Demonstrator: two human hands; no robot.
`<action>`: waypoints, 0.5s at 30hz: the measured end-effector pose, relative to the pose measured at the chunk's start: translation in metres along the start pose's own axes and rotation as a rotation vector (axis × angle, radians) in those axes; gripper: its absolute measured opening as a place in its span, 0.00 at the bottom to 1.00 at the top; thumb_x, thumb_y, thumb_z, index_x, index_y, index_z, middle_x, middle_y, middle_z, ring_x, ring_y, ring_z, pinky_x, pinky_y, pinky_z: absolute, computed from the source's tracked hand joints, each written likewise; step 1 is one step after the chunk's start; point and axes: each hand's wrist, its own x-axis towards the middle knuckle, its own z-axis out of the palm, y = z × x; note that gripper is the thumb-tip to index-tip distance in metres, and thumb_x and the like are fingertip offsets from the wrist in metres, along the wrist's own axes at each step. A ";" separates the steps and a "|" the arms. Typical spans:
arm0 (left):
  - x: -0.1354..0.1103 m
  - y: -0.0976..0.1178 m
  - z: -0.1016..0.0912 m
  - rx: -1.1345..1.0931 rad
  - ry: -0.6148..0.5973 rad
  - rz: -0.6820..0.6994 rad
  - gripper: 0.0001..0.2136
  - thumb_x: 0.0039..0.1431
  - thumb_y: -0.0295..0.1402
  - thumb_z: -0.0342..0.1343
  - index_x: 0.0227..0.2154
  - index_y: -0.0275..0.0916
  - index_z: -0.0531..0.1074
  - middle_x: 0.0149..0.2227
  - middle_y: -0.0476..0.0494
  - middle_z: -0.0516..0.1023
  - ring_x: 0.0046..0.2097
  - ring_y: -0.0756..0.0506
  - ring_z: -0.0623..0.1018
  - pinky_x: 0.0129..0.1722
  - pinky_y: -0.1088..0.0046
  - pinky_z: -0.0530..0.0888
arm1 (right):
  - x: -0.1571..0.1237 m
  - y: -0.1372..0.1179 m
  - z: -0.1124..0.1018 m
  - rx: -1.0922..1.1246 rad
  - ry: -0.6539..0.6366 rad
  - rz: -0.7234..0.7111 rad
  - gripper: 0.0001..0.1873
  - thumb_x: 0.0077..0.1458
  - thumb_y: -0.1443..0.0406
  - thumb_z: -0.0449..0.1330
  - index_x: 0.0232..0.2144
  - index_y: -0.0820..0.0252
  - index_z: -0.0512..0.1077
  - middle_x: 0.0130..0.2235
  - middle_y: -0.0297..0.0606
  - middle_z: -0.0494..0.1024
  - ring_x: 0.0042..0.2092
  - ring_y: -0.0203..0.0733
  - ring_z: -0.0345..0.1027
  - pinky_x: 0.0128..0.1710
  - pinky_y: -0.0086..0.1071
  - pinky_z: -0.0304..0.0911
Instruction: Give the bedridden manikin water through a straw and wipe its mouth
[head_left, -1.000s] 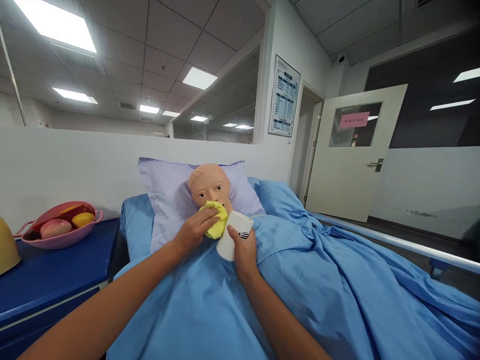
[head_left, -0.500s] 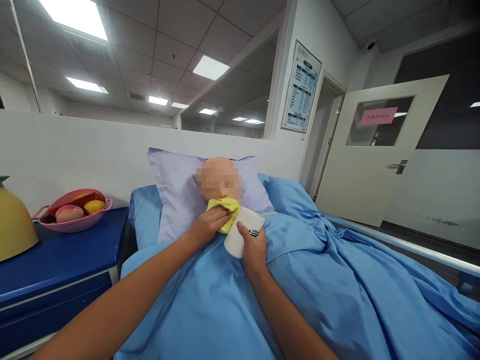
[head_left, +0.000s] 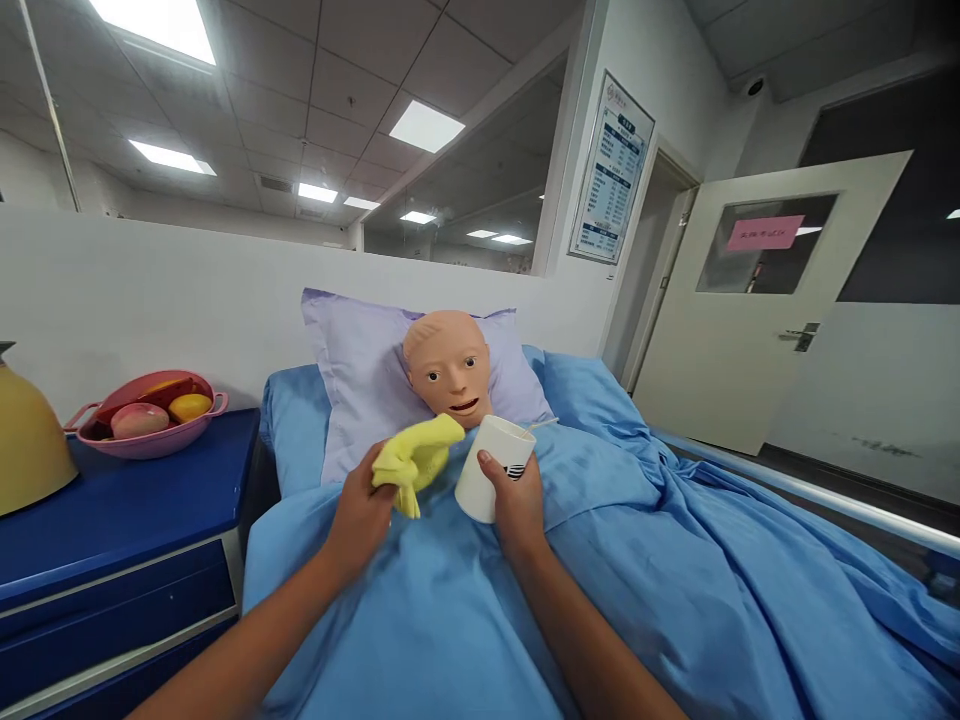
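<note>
My left hand [head_left: 365, 510] grips a crumpled yellow cloth [head_left: 420, 455] above the blue quilt, a little below the chin of a bald mannequin [head_left: 448, 360]. The mannequin's head rests on a lilac pillow [head_left: 352, 365], its mouth slightly parted. In my right hand [head_left: 519, 500] is a white cup [head_left: 480, 478] with a striped mark, tilted, its thumb across the near side. A thin straw or stick [head_left: 544, 424] pokes out past the cup's rim. Cup and cloth are close together but apart. The quilt [head_left: 637, 580] covers the mannequin from the neck down.
At the left stands a blue bedside cabinet [head_left: 172, 500]. A pink basket [head_left: 142, 445] of fruit and a yellow jug-like vessel [head_left: 30, 440] are on it. A bed rail [head_left: 840, 505] runs along the right, with an open door [head_left: 765, 380] beyond.
My left hand has drawn the yellow cloth back from the mannequin's mouth, down and to the left, baring the mouth. My right hand still holds the cup in nearly the same place.
</note>
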 end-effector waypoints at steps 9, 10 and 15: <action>-0.041 -0.004 -0.015 -0.738 0.157 -0.727 0.21 0.56 0.43 0.59 0.51 0.41 0.68 0.50 0.40 0.77 0.48 0.41 0.79 0.47 0.64 0.78 | -0.009 0.001 0.003 -0.016 -0.135 0.018 0.34 0.38 0.52 0.70 0.47 0.58 0.70 0.39 0.41 0.79 0.37 0.47 0.72 0.36 0.40 0.69; -0.044 -0.010 -0.017 -0.780 0.139 -0.770 0.22 0.56 0.43 0.58 0.51 0.41 0.68 0.49 0.39 0.77 0.48 0.41 0.79 0.47 0.64 0.78 | -0.009 0.001 0.003 -0.023 -0.171 0.016 0.34 0.38 0.52 0.70 0.47 0.58 0.70 0.40 0.42 0.79 0.38 0.48 0.73 0.36 0.40 0.69; -0.056 -0.025 -0.024 -0.953 0.113 -0.912 0.21 0.58 0.43 0.56 0.51 0.38 0.68 0.44 0.39 0.80 0.47 0.41 0.79 0.48 0.62 0.78 | -0.014 0.002 0.000 -0.147 -0.261 -0.041 0.32 0.35 0.53 0.71 0.44 0.57 0.71 0.40 0.44 0.80 0.39 0.51 0.73 0.38 0.43 0.69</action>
